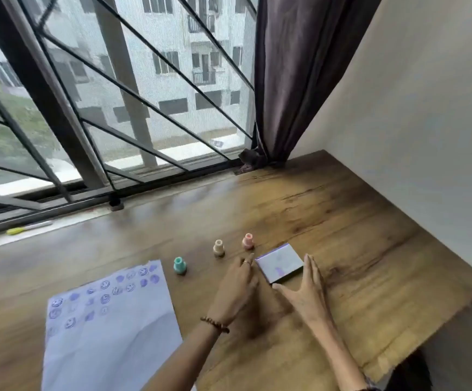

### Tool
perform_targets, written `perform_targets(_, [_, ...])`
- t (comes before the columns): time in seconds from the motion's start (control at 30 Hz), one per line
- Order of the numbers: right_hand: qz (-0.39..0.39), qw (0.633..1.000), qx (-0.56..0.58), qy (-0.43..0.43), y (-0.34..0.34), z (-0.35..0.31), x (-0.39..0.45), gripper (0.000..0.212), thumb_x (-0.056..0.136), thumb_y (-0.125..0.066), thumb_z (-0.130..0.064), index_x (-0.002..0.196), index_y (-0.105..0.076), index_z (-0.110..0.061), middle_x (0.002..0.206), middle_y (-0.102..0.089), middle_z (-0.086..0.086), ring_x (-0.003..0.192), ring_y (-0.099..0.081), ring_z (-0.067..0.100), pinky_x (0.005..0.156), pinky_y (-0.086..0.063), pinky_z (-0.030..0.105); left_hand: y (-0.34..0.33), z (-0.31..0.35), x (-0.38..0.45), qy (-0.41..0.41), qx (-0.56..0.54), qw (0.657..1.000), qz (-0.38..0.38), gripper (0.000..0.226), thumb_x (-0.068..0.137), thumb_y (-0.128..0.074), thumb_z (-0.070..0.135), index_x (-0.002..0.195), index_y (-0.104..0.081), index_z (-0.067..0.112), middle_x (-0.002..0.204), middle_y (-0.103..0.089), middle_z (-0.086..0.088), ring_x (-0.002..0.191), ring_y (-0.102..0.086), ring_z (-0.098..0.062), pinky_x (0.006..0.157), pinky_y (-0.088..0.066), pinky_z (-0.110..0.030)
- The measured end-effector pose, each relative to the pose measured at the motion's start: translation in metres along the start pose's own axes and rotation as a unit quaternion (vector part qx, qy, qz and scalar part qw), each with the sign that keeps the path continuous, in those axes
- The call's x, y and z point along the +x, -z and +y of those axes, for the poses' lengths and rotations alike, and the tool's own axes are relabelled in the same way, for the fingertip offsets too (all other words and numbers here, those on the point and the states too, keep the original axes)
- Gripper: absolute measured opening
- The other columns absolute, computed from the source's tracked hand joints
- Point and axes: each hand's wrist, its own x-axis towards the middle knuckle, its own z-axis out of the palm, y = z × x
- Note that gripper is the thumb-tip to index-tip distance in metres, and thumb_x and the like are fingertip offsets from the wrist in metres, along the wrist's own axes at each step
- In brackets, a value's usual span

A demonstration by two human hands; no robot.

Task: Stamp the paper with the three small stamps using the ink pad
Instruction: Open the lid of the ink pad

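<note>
A white paper (110, 328) lies at the near left of the wooden table, its upper part covered with several purple stamp prints. Three small stamps stand upright in a row: a teal stamp (179, 265), a cream stamp (218, 247) and a pink stamp (248, 241). To their right sits a square ink pad box (280, 266) with its pale lid closed. My left hand (236, 289) rests with fingertips at the box's left edge. My right hand (306, 289) is spread along its right and near side. Neither hand holds anything that I can see.
The wooden table (342, 227) ends at a white wall on the right and a barred window behind. A dark curtain (294, 80) hangs at the back corner. A yellow and white pen (29, 227) lies on the sill at far left.
</note>
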Motion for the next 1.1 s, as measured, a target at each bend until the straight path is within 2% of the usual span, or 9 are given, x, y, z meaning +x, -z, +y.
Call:
perform_targets(0.23, [-0.009, 1.0, 0.009, 0.018, -0.017, 0.003, -0.005, 0.096, 0.07, -0.078, -0.024, 0.143, -0.019, -0.004, 0.153, -0.019, 0.012, 0.142, -0.017, 0.023, 0.117, -0.017, 0.034, -0.001, 0.003, -0.001, 0.04, -0.047, 0.998, 0.007, 0.031, 0.083, -0.044, 0.002, 0.113, -0.051, 0.007, 0.11, -0.052, -0.013, 0.106, -0.05, -0.024, 0.089, -0.037, -0.029])
perform_targets(0.37, [0.014, 0.999, -0.015, 0.035, -0.038, 0.003, -0.04, 0.096, 0.065, -0.081, -0.029, 0.14, -0.028, 0.0, 0.146, -0.032, 0.018, 0.136, -0.03, 0.03, 0.114, -0.025, 0.04, 0.008, -0.009, -0.037, 0.062, -0.036, 0.997, 0.027, 0.035, 0.085, -0.044, 0.004, 0.117, -0.051, 0.018, 0.098, -0.049, -0.002, 0.095, -0.048, -0.014, 0.072, -0.033, -0.02])
perform_targets(0.53, [0.035, 0.996, -0.056, 0.066, -0.066, -0.006, -0.09, 0.098, 0.055, -0.086, -0.034, 0.133, -0.039, 0.003, 0.133, -0.048, 0.022, 0.119, -0.05, 0.04, 0.098, -0.042, 0.046, 0.023, -0.028, -0.09, 0.108, -0.067, 0.99, 0.067, 0.039, 0.084, -0.044, -0.005, 0.112, -0.057, 0.018, 0.092, -0.047, 0.011, 0.09, -0.049, -0.004, 0.073, -0.035, -0.003])
perform_targets(0.6, [0.02, 0.995, -0.068, 0.07, -0.071, -0.011, -0.101, 0.097, 0.057, -0.084, -0.038, 0.134, -0.039, 0.001, 0.135, -0.047, 0.019, 0.12, -0.049, 0.038, 0.099, -0.042, 0.045, 0.029, -0.034, -0.101, 0.136, -0.08, 0.984, 0.087, 0.039, 0.083, -0.045, -0.007, 0.109, -0.06, 0.018, 0.09, -0.049, 0.011, 0.083, -0.051, -0.001, 0.071, -0.037, -0.001])
perform_targets(0.7, [-0.007, 0.995, -0.083, 0.063, -0.069, -0.017, -0.108, 0.094, 0.065, -0.075, -0.048, 0.138, -0.034, -0.006, 0.14, -0.042, 0.012, 0.127, -0.042, 0.033, 0.107, -0.037, 0.044, 0.033, -0.037, -0.11, 0.157, -0.111, 0.977, 0.095, 0.038, 0.082, -0.047, -0.006, 0.107, -0.06, 0.02, 0.085, -0.055, 0.009, 0.074, -0.054, -0.005, 0.062, -0.042, -0.011])
perform_targets(0.8, [-0.037, 0.997, -0.046, 0.058, -0.059, -0.021, -0.106, 0.082, 0.071, -0.068, -0.051, 0.139, -0.032, -0.02, 0.143, -0.038, 0.003, 0.129, -0.035, 0.022, 0.108, -0.032, 0.035, 0.035, -0.036, -0.11, 0.152, -0.128, 0.976, 0.093, 0.036, 0.083, -0.055, -0.001, 0.115, -0.056, 0.017, 0.095, -0.062, 0.002, 0.082, -0.059, -0.009, 0.064, -0.045, -0.009])
perform_targets(0.93, [-0.09, 0.993, 0.068, 0.016, -0.029, -0.025, -0.095, 0.045, 0.072, -0.044, -0.067, 0.113, -0.043, -0.049, 0.123, -0.056, -0.016, 0.111, -0.051, 0.009, 0.085, -0.044, 0.033, 0.037, -0.036, -0.107, 0.135, -0.121, 0.98, 0.086, 0.034, 0.081, -0.064, 0.003, 0.111, -0.059, 0.017, 0.096, -0.06, 0.002, 0.083, -0.059, -0.008, 0.066, -0.044, -0.005])
perform_targets(1.03, [-0.055, 0.987, 0.15, -0.005, -0.013, -0.023, -0.08, 0.033, 0.075, -0.034, -0.067, 0.092, -0.051, -0.044, 0.092, -0.069, -0.019, 0.085, -0.066, 0.0, 0.068, -0.049, 0.028, 0.035, -0.034, -0.109, 0.122, -0.114, 0.982, 0.094, 0.032, 0.08, -0.065, 0.001, 0.107, -0.062, 0.018, 0.087, -0.053, 0.01, 0.078, -0.057, -0.002, 0.066, -0.043, -0.001])
perform_targets(1.1, [-0.003, 0.977, 0.21, -0.025, -0.013, -0.015, -0.067, 0.022, 0.087, -0.039, -0.055, 0.086, -0.05, -0.036, 0.091, -0.068, -0.01, 0.071, -0.07, 0.003, 0.063, -0.053, 0.028, 0.034, -0.035, -0.111, 0.113, -0.112, 0.982, 0.1, 0.033, 0.079, -0.065, 0.001, 0.106, -0.063, 0.02, 0.086, -0.052, 0.01, 0.079, -0.058, -0.001, 0.067, -0.042, -0.001])
